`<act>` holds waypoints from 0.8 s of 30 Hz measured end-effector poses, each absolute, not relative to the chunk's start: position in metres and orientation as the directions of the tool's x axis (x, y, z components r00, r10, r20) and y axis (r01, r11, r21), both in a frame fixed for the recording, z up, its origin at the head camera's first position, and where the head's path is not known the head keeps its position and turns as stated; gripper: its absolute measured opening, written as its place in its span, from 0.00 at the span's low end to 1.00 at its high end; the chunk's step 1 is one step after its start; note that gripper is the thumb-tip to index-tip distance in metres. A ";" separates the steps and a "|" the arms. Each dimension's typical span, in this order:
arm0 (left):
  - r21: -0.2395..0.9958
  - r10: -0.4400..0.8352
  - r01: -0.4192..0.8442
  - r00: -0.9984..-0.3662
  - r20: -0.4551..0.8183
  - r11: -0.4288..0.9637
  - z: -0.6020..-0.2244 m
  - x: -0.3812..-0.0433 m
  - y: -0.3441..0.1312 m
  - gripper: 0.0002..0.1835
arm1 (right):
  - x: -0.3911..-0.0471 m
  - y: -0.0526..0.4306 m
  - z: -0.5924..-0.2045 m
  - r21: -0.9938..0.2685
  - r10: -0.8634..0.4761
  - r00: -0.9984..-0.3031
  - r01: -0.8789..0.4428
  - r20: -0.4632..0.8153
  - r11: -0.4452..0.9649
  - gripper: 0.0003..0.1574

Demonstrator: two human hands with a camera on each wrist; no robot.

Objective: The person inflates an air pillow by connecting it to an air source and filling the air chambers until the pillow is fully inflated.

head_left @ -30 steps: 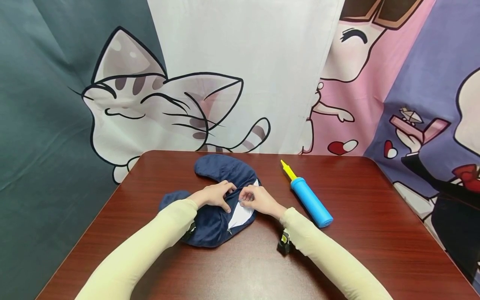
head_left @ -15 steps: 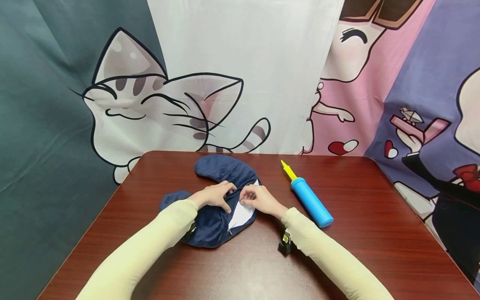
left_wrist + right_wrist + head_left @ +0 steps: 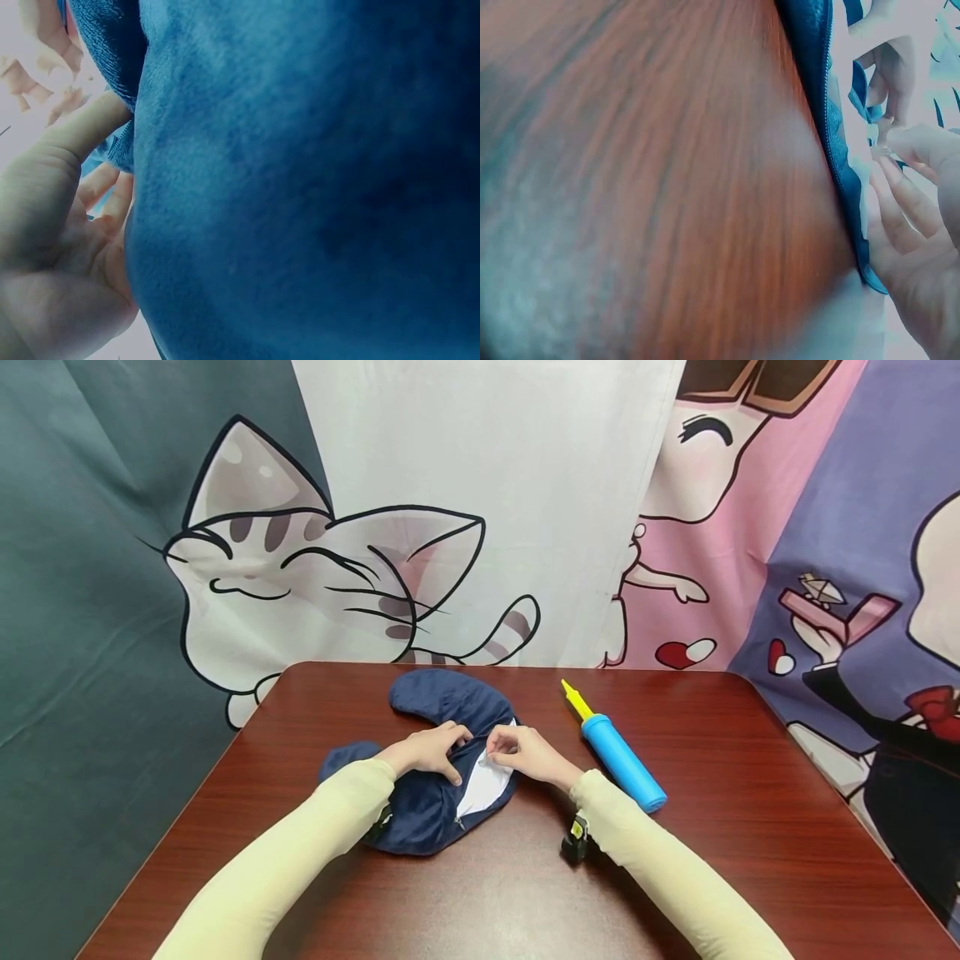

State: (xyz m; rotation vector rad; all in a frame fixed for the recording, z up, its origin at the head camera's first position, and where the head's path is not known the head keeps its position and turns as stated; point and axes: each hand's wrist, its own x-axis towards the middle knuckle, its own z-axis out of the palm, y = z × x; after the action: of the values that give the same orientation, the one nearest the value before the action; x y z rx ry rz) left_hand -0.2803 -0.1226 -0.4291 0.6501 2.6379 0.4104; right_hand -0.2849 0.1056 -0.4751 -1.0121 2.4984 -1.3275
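Observation:
A navy plush U-shaped neck pillow (image 3: 450,695) lies on the table, its zipper (image 3: 830,124) undone along the outer curve. White lining or an inner piece (image 3: 483,783) shows in the gap. My left hand (image 3: 429,750) grips the plush edge of the opening, thumb nearer and fingers bent into the cloth. Over the white part, my right hand (image 3: 528,755) pinches a small clear piece (image 3: 886,151) between thumb and forefinger. That piece looks like a valve, though it is mostly covered by the fingertips. In the left wrist view, plush fabric (image 3: 247,165) fills most of the picture.
A blue hand pump (image 3: 622,763) with a yellow nozzle (image 3: 575,700) lies to the right of the pillow. Everything rests on a reddish-brown wooden table (image 3: 480,902). Behind its far edge hangs a cartoon-printed cloth (image 3: 480,460).
My right hand has shifted slightly to the right and away from my left hand, still pinching. The left hand, pillow and pump look unmoved.

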 end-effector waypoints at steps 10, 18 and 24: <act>0.417 0.501 0.367 -0.820 -0.278 0.832 -0.430 -0.276 -0.125 0.42 | -0.287 0.109 -0.480 -0.758 -0.628 -0.762 -0.500 0.156 0.418 0.06; 0.409 0.524 0.398 -0.810 -0.263 0.821 -0.427 -0.272 -0.125 0.27 | -0.287 0.111 -0.479 -0.738 -0.632 -0.756 -0.524 0.172 0.425 0.05; 0.396 0.544 0.433 -0.807 -0.230 0.810 -0.430 -0.268 -0.126 0.22 | -0.287 0.108 -0.479 -0.716 -0.627 -0.762 -0.528 0.161 0.457 0.06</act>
State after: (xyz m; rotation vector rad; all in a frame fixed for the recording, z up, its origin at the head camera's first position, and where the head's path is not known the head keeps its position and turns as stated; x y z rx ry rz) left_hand -0.2684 -0.1258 -0.4298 0.7418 2.6619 0.4681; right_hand -0.2873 0.1080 -0.4786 -1.0251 2.5721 -1.1948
